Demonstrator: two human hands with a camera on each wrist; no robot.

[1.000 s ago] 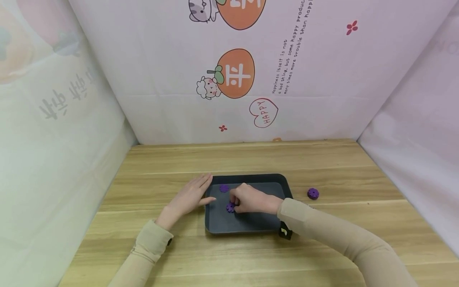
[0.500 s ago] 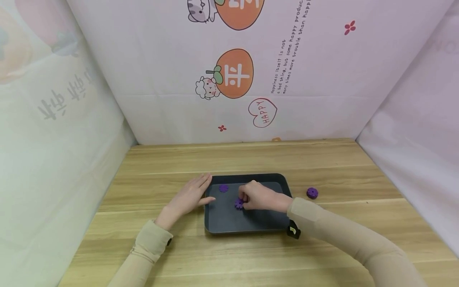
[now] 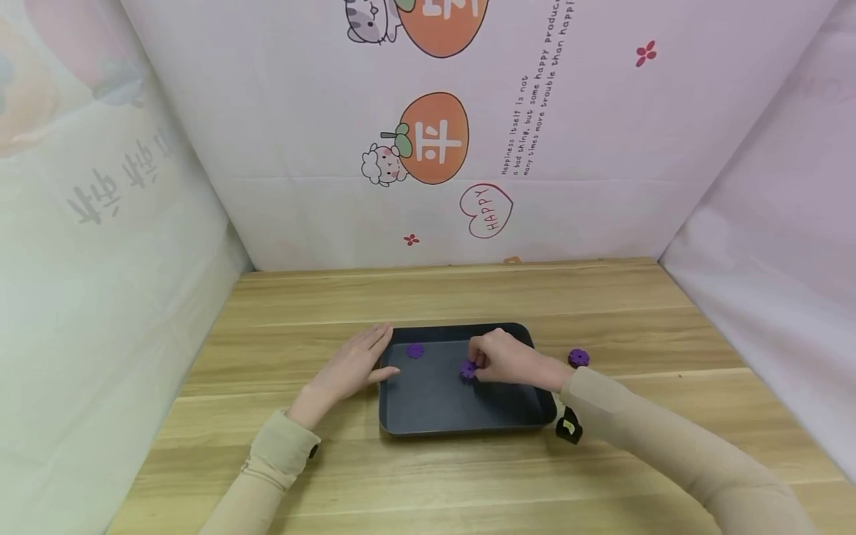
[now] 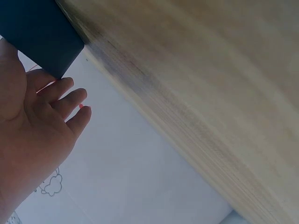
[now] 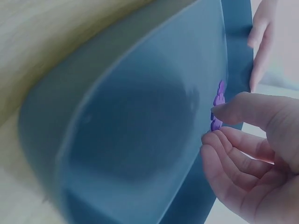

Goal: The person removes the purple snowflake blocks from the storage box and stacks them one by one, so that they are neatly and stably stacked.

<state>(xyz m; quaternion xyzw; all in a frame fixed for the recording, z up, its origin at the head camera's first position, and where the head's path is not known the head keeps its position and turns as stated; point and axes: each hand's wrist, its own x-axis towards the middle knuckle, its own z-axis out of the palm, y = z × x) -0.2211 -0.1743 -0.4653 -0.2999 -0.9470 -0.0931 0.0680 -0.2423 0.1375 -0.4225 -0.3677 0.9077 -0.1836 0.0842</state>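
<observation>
My right hand (image 3: 504,358) pinches a purple notched disc (image 3: 467,371) between thumb and fingers, over the right half of the dark tray (image 3: 428,431). In the right wrist view the purple notched disc (image 5: 217,102) stands on edge at the thumb tip, partly hidden by it. My left hand (image 3: 353,362) rests at the tray's left rim, fingers extended and thumb reaching over the edge. A second purple disc (image 3: 414,350) lies flat in the tray's far left corner. In the left wrist view my left hand (image 4: 44,107) touches the tray's corner.
Right of the tray, a thicker purple notched piece (image 3: 578,358) lies on the wooden table (image 3: 428,483), close to my right sleeve. A printed white cloth (image 3: 301,148) hangs behind the table, with white cloth at both sides.
My right hand has moved rightward and slightly away across the tray with the pinched purple disc. The left hand and the disc in the corner have stayed in place.
</observation>
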